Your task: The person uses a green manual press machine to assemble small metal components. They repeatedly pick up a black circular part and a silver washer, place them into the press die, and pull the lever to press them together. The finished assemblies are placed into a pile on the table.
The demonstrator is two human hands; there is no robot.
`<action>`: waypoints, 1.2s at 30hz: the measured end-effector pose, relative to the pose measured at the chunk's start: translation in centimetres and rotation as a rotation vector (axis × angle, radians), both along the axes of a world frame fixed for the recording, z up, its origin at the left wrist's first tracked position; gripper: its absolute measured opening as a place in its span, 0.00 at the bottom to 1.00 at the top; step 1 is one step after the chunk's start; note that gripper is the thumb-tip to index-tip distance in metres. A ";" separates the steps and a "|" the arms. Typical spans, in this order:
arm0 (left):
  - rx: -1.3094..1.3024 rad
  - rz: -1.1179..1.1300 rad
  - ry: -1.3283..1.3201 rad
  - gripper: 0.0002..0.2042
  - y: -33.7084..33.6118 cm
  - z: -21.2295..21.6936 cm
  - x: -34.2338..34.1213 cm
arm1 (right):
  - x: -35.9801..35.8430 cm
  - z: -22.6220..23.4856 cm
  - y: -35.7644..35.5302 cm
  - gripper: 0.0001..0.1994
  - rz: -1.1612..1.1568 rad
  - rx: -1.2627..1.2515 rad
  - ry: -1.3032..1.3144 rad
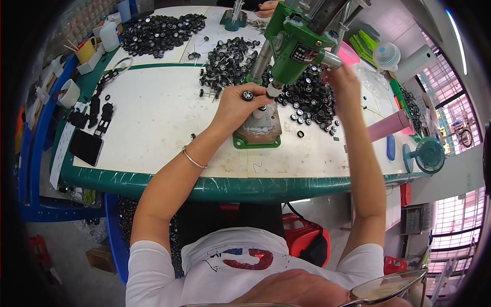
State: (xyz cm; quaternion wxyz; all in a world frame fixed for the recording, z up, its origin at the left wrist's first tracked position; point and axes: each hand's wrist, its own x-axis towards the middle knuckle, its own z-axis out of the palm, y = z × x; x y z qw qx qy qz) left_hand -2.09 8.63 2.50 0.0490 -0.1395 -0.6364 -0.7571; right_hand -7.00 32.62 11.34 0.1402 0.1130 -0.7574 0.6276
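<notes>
My left hand is closed at the green hand press, its fingertips pinching just under the press ram. A small black toy wheel with a silver hub shows at those fingers. Another small wheel sits below them, above the metal press base. Whether an axle joins the wheels is hidden. My right hand is raised beside the silver hub of the press lever. Its fingers are blurred, so their grip cannot be made out.
Piles of wheels on axles and loose wheels surround the press. A larger wheel heap lies far left. A phone rests at the left edge, a pink tumbler and small fan at right. Another person's hand shows at the back.
</notes>
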 end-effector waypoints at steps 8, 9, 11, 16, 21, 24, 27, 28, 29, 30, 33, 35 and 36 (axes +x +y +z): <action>-0.002 -0.021 -0.035 0.05 -0.1 0.3 0.0 | -3.8 15.5 -5.7 0.13 0.228 -0.329 0.042; -0.002 -0.029 -0.016 0.05 0.0 0.4 0.0 | -6.4 16.7 -5.5 0.11 0.218 -0.415 0.031; 0.010 -0.011 0.003 0.06 0.0 0.4 0.0 | -8.2 16.9 -5.2 0.09 0.238 -0.469 0.058; -0.012 -0.016 0.006 0.06 0.2 0.0 -0.2 | -9.1 15.9 -3.5 0.09 0.369 -0.308 0.251; -0.032 0.002 -0.027 0.05 -0.5 -0.1 0.1 | -2.3 15.3 -7.8 0.12 0.041 -0.358 0.504; -0.046 -0.002 -0.039 0.05 -0.2 0.2 0.2 | -1.5 15.0 -6.8 0.12 0.142 -0.422 0.572; -0.065 0.013 -0.023 0.05 -0.2 0.2 0.2 | 0.8 14.6 -8.0 0.12 0.102 -0.350 0.667; -0.055 0.008 -0.027 0.05 -0.2 0.2 0.2 | 1.2 14.5 -8.2 0.12 0.107 -0.347 0.681; -0.045 0.004 -0.031 0.04 -0.2 0.2 0.3 | 1.6 14.4 -8.5 0.12 0.115 -0.343 0.695; -0.035 0.000 -0.035 0.04 -0.2 0.2 0.3 | 1.9 14.3 -8.6 0.12 0.142 -0.359 0.692; -0.057 0.005 -0.011 0.04 -0.4 0.0 0.2 | 0.1 14.7 -7.1 0.12 0.238 -0.389 0.619; -0.090 -0.006 -0.025 0.05 -0.2 0.5 0.2 | -3.4 15.3 -3.6 0.12 0.424 -0.443 0.495; -0.108 -0.014 -0.034 0.05 0.0 0.6 0.2 | -6.0 15.8 -1.3 0.12 0.582 -0.494 0.402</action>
